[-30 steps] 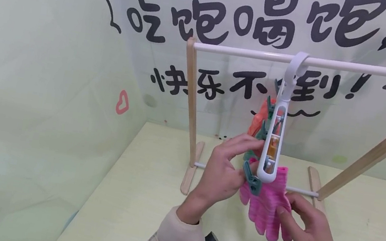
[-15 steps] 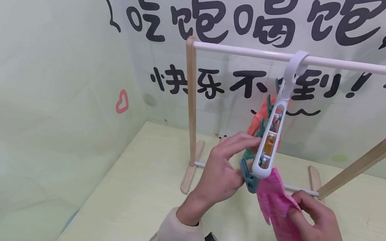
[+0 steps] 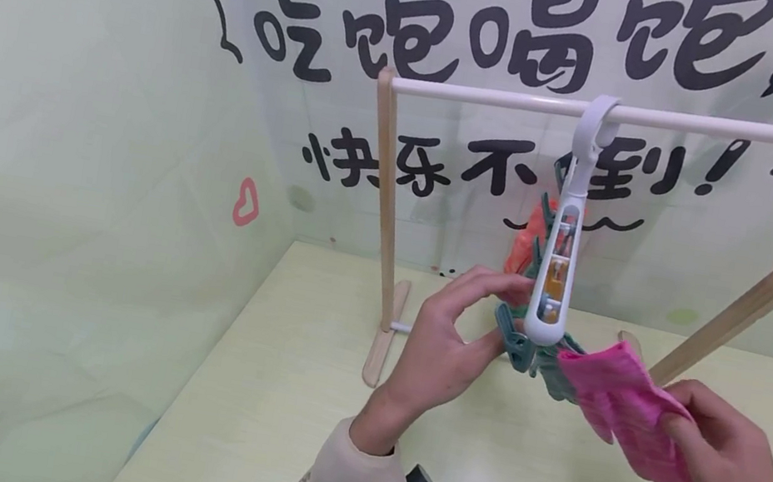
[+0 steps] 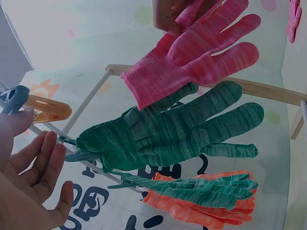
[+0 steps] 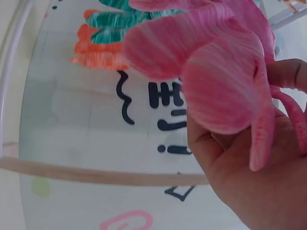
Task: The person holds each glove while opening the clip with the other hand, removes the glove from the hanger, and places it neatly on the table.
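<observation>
In the head view, my right grip pinches the pink glove by its finger end; the glove lies at 10 o'clock from that hand. Its long axis slants, cuff between 10 and 11 o'clock, fingers between 4 and 5. The blue-green clip, by the near end of the white hanger, sits at 9 o'clock from the cuff, apart from it. My left grip is nearer that clip, fingers relaxed, thumb by it. A green glove hangs behind.
</observation>
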A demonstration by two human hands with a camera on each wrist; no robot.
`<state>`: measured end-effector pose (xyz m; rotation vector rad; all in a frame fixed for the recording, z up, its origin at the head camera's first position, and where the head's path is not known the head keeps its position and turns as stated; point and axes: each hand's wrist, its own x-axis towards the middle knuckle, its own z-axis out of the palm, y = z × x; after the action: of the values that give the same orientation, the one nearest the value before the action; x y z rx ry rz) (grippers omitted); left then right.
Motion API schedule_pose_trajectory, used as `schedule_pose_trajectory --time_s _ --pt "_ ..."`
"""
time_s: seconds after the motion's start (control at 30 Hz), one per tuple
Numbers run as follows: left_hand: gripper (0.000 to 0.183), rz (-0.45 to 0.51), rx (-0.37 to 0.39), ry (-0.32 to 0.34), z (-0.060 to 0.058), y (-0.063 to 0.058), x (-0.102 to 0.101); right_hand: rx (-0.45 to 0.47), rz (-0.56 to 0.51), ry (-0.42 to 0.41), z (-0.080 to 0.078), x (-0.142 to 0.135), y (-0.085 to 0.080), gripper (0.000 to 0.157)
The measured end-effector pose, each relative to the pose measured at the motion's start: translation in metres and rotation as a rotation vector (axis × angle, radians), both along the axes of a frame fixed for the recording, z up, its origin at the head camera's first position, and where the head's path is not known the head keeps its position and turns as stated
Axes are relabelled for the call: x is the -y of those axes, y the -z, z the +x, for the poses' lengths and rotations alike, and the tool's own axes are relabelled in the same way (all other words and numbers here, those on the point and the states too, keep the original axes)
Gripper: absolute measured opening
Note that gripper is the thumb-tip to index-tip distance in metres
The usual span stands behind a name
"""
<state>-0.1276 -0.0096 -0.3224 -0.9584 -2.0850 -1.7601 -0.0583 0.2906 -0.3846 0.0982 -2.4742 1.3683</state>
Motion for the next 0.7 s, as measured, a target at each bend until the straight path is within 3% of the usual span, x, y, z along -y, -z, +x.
schedule_pose_trajectory --time_s 0.2,0.37,0.47,0.6,0.7 --pt "0.044 0.009 0.028 0.000 -0.001 0.005 0.002 0.146 0.022 0.035 0.003 -0.026 0.000 0.023" --pt "0.042 0.028 0.052 -0.007 -0.001 0.008 0.002 0.121 -0.009 0.050 0.003 -0.052 0.007 0.032" --pt "0.038 0.040 0.060 -0.010 -0.001 0.010 0.003 0.059 -0.111 0.049 0.000 -0.068 0.016 0.044" --pt "0.036 0.051 0.068 -0.010 -0.002 0.013 0.004 -0.019 -0.339 0.029 -0.003 -0.085 0.033 0.053" --pt "0.038 0.054 0.082 -0.005 -0.002 0.015 0.005 -0.022 -0.440 0.061 -0.004 -0.096 0.044 0.054"
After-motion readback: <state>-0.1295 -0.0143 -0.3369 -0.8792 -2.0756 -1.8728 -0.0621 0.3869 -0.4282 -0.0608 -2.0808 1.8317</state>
